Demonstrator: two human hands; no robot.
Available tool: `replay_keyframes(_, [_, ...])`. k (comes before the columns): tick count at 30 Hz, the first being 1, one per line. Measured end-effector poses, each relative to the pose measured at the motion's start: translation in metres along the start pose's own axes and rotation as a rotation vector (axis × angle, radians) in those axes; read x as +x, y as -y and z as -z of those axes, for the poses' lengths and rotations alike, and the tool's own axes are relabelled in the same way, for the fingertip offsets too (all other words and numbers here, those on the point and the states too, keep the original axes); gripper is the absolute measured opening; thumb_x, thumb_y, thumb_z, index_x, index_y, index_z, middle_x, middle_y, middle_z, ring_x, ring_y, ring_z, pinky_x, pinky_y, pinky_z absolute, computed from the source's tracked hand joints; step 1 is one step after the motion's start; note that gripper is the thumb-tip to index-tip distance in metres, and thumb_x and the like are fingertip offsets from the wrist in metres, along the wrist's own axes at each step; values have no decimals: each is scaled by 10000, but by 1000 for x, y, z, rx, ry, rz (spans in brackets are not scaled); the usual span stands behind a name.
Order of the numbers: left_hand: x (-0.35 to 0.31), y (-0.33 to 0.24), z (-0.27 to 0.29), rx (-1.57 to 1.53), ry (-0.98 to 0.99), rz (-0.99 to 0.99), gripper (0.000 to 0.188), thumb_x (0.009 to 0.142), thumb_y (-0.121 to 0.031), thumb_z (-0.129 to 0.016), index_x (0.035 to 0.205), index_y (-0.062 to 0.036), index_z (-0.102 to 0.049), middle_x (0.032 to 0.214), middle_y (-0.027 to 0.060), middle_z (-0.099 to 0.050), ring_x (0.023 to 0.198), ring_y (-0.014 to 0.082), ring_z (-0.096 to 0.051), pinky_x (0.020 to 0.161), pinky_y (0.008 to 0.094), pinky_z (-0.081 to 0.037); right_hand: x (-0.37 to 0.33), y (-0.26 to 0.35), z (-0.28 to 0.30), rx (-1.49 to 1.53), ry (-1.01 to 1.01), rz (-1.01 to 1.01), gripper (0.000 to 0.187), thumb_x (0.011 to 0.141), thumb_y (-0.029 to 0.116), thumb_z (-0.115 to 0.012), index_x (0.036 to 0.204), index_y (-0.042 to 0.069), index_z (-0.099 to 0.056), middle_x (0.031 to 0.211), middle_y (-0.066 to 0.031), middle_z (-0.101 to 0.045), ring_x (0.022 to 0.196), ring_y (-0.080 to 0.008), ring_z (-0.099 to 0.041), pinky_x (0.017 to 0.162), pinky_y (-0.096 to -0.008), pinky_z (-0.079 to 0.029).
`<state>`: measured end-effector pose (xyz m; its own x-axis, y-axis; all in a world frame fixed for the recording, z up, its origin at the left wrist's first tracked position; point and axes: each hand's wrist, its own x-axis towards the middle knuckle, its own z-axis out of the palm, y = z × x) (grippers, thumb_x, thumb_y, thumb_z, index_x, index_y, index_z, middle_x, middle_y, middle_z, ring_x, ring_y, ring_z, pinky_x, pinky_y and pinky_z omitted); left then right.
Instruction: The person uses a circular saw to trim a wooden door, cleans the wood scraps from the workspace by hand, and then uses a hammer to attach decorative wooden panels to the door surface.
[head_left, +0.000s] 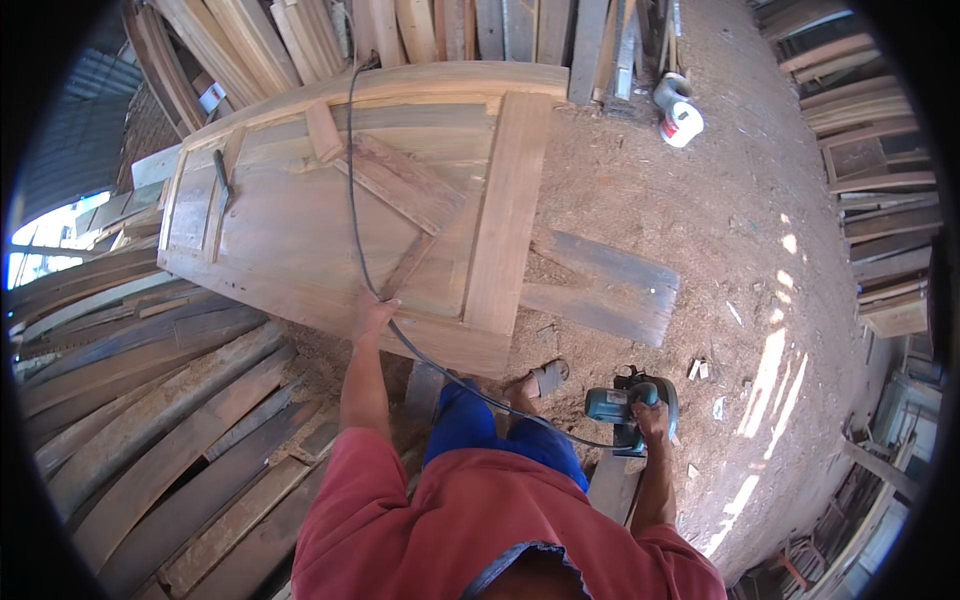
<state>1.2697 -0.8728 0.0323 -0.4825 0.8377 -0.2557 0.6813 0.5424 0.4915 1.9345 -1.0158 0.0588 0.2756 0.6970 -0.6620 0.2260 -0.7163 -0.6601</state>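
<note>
Held the circular saw [607, 405] in the right hand [652, 420], with its cable [354, 190] across the wooden door [300, 235]

Gripped the saw at the lower right of the frame, with the right fingers closed round its handle. Could not tell resting from hovering over the grey plank [612, 485] just below it in the frame. Rested the left hand [374, 316] by the door's lower edge, left of the frame's centre, over the cable; could not tell pinching from mere contact, with the fingers partly hidden. Ran the cable down over the door, past the left hand and across the blue trousers [480, 430] to the saw.

Had the door lying across the upper left and centre, with a brown board [405, 180] slanting over it, a short block [322, 130] touching or near that board, and a slim dark tool [222, 180] near the left end. Had weathered boards [620, 285] jutting past the door's right end, a white bucket [682, 124] at the upper right and stacked planks [170, 400] at the lower left.
</note>
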Motion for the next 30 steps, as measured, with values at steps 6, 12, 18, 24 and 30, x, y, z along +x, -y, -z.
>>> replay_keyframes(6, [1, -14, -8, -522, 190, 22, 460, 811, -6, -735, 1242, 8, -574, 917, 88, -675, 760, 166, -640, 662, 317, -511, -43, 20, 44, 145, -80, -34, 81, 793, 88, -649, 719, 77, -619, 607, 0, -546, 492, -123, -497, 470, -294, -383])
replay_keyframes(12, [-4, -105, -12, -669, -136, -28, 429, 858, 32, -659, 1271, -23, -559, 936, 4, -585, 791, 102, -545, 715, 248, -464, -67, 27, 77, 149, -175, -58, 97, 802, 102, -636, 713, 72, -615, 573, -10, -549, 476, -123, -499, 465, -297, -382])
replay_keyframes(18, [21, -232, -26, -960, -46, -282, 432, 886, -31, -660, 1303, -28, -550, 1140, 46, -578, 1019, 118, -534, 898, 278, -455, -73, 41, 108, 292, -335, -54, 88, 807, 102, -603, 750, 48, -645, 571, -14, -555, 472, -125, -498, 467, -286, -383])
replay_keyframes(24, [70, -310, -106, -1040, 32, -316, 487, 887, -97, -687, 1346, -21, -540, 1264, 94, -592, 1185, 177, -541, 1009, 334, -440, -37, 54, 148, 301, -420, 22, 96, 797, 106, -604, 749, 36, -650, 570, -13, -551, 468, -125, -496, 460, -285, -370])
replay_keyframes(30, [57, -419, -148, -677, 36, -254, 497, 855, -171, -721, 1308, -30, -576, 1298, 168, -575, 1226, 262, -539, 1063, 392, -419, 13, 80, 198, 219, -507, -64, 131, 789, 84, -619, 666, 38, -624, 523, -33, -536, 427, -143, -487, 426, -313, -372])
